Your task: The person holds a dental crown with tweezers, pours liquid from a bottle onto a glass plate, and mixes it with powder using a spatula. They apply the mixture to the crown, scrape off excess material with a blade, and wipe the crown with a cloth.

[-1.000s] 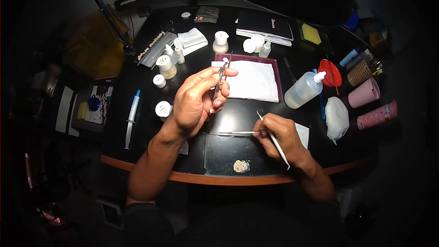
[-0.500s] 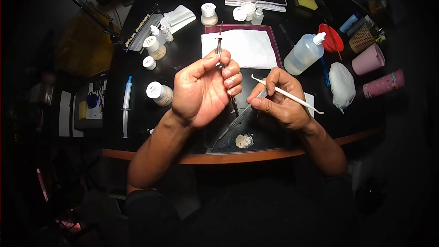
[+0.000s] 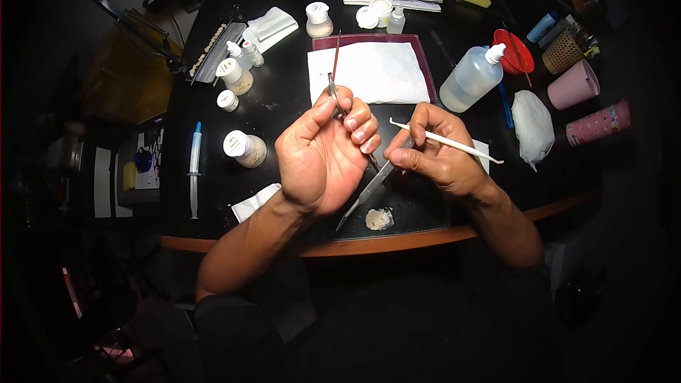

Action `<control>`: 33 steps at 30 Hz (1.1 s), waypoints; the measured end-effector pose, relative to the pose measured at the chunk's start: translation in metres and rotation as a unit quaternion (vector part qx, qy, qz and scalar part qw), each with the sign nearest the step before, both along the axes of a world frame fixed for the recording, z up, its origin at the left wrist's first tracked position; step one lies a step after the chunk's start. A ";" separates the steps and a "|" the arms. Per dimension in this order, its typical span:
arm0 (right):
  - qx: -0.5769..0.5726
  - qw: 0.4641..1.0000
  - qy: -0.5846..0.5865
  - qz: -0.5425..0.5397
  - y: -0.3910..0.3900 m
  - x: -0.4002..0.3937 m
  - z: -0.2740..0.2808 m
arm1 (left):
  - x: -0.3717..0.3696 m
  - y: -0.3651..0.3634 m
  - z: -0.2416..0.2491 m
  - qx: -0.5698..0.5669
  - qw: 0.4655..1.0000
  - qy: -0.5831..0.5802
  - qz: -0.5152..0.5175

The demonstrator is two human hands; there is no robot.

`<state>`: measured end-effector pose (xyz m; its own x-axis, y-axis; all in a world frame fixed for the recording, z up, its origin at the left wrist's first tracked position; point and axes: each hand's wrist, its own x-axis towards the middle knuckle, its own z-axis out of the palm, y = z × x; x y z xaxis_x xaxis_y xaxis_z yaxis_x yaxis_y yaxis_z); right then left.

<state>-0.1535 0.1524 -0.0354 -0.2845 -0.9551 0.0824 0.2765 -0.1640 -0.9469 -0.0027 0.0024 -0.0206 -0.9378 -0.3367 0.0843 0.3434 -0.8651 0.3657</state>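
My left hand [image 3: 319, 149] is raised palm toward me, its fingers closed round slim metal forceps [image 3: 333, 89]. Their upper end pokes out above the thumb, and the lower part shows below the little finger; whether the tip grips anything is too small to tell. In my right hand [image 3: 443, 149] are two tools. One is a white double-ended carver [image 3: 457, 145] with hooked tips, lying across the fingers. The other is a metal knife [image 3: 374, 183], pinched by thumb and finger, its blade pointing down and left. Below it, a cream-coloured paste mound [image 3: 379, 219] sits on a dark slab.
White paper [image 3: 383, 74] on a maroon tray lies ahead, with a thin red brush [image 3: 337, 53] on it. Several jars, including one jar [image 3: 245, 149], and a syringe [image 3: 194, 170] stand left. A squeeze bottle [image 3: 469, 79], red bowl [image 3: 512, 53] and pink cup [image 3: 572, 85] are right.
My left hand has moved slightly down and right, and the forceps lean more to the left. The knife in my right hand has turned a little. A folded tissue now shows beside my left forearm.
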 end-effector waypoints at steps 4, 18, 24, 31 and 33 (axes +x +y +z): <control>0.015 1.000 0.000 -0.017 0.003 -0.010 0.002 | 0.000 -0.005 0.000 0.000 1.000 0.008 0.022; 0.023 0.999 0.020 -0.008 0.004 -0.011 0.006 | 0.003 -0.005 0.001 0.003 1.000 0.013 0.025; 0.019 1.000 0.022 0.010 0.001 -0.004 0.005 | 0.001 0.003 0.004 0.010 1.000 -0.013 0.020; 0.046 0.999 0.030 -0.001 0.008 -0.013 0.009 | -0.001 -0.002 0.000 -0.020 1.000 -0.007 0.012; 0.043 0.998 0.038 -0.001 0.009 -0.013 0.007 | -0.001 0.000 0.002 -0.030 0.999 -0.003 0.016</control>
<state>-0.1669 0.1612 -0.0288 -0.2833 -0.9588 0.0218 0.2033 -0.0823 -0.9756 -0.0034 0.0023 -0.0182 -0.9273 -0.3609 0.0995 0.3680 -0.8300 0.4192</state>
